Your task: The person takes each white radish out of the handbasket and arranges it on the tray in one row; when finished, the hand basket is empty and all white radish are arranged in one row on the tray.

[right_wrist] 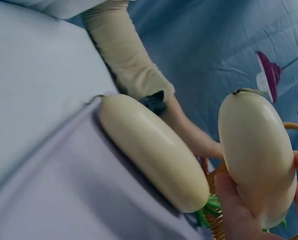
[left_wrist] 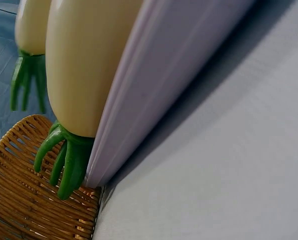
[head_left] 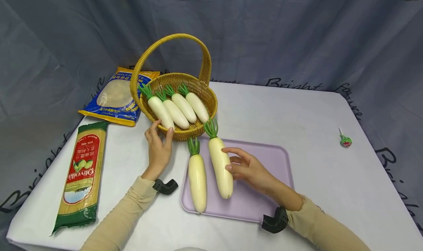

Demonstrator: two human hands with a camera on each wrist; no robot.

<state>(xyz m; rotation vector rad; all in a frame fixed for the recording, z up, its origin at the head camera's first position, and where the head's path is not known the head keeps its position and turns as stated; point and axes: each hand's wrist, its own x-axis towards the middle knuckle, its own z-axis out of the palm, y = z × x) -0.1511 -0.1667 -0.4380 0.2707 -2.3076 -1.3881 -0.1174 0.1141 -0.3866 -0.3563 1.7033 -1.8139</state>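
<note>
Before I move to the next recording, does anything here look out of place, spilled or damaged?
Only the lollipop stands out, mildly: it lies alone toward the right edge of the table, a sweet apart from the white radishes and pasta packets. I see no spill or damage.

Six radishes (head_left: 220, 168), two packets (head_left: 82, 170); one basket (head_left: 181, 136), tray (head_left: 238, 210), apparently lollipop (head_left: 345, 141).
</note>
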